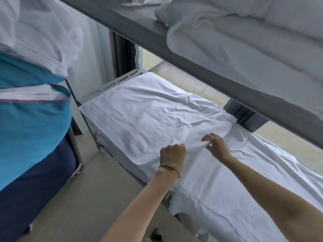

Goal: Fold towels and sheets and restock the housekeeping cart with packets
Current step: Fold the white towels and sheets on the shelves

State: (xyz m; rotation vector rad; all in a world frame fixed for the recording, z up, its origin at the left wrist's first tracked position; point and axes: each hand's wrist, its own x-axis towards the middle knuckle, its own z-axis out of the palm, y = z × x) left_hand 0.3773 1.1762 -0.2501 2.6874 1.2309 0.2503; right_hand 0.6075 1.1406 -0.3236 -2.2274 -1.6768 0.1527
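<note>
While a white sheet (148,117) lay spread on the lower shelf (111,82), the left hand (172,152) and right hand (215,145) each gripped its bunched near edge, beside a blue laundry bag (31,123).

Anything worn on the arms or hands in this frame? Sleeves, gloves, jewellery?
No gloves and no sleeves in view: both forearms are bare. The left hand has a stack of thin gold-toned bangles at the wrist. The right hand shows no rings, watch or bands.

a linen room: metal shelving (111,82) stacked with white sheets (139,116).
</note>
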